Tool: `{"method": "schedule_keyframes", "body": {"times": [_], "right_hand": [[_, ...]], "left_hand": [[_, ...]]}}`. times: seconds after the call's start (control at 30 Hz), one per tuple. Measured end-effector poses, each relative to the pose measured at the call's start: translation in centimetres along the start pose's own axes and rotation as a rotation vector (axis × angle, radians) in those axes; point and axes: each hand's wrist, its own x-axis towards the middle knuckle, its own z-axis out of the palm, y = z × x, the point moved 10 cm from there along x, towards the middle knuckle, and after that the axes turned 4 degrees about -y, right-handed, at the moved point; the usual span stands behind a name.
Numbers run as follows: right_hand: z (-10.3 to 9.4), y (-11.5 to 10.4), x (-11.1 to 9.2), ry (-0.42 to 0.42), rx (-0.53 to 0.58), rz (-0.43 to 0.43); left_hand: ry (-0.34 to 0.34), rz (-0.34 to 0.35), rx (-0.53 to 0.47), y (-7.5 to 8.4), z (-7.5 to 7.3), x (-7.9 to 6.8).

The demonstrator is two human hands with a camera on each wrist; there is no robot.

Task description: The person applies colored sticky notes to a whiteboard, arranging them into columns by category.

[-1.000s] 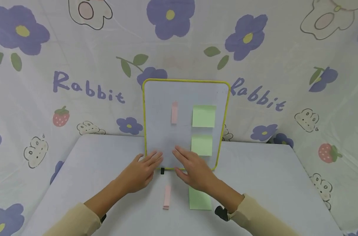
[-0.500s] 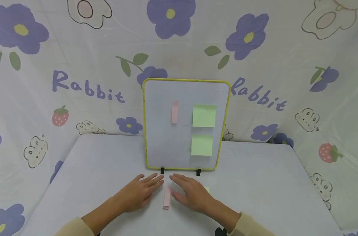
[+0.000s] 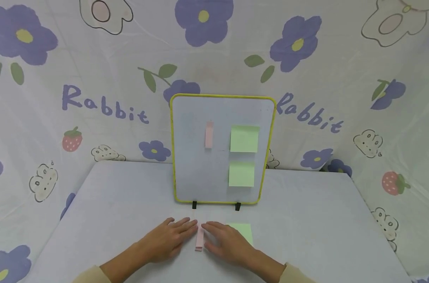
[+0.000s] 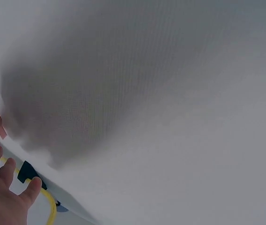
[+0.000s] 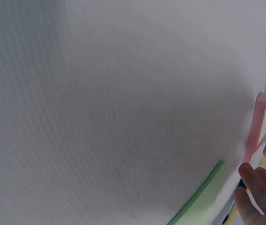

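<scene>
On the table lies a narrow pink sticky-note pad (image 3: 199,239), its near end slightly lifted in layers. My left hand (image 3: 167,239) is just left of it, fingers extended and fingertips near its far end. From the other side, my right hand (image 3: 228,241) reaches toward the same end, thumb and forefinger apart along the pad's edge. Whether either hand touches the pad I cannot tell. The right hand partly covers a green sticky-note pad (image 3: 243,231). In the right wrist view, the pink pad (image 5: 257,122) stands beside my fingers (image 5: 259,190).
Behind the hands stands a yellow-rimmed whiteboard (image 3: 200,169) on black feet (image 3: 237,206). Stuck to it are a pink strip note (image 3: 209,135) and two green notes, the upper green note (image 3: 244,139) above the lower green note (image 3: 241,174). A printed cloth (image 3: 221,74) hangs behind.
Both hands have come down from the whiteboard's lower part toward me, to either side of the pink pad. The notes on the board have stayed put.
</scene>
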Motion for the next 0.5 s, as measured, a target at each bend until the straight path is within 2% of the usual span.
{"method": "schedule_keyframes", "body": {"times": [0.3, 0.5], "right_hand": [[0.39, -0.59, -0.2, 0.023, -0.051, -0.047], [0.6, -0.79, -0.36, 0.052, -0.072, -0.07]], "left_hand": [[0.02, 0.028, 0.002, 0.4, 0.79, -0.37], [-0.015, 0.029, -0.017, 0.61, 1.03, -0.69]]}}
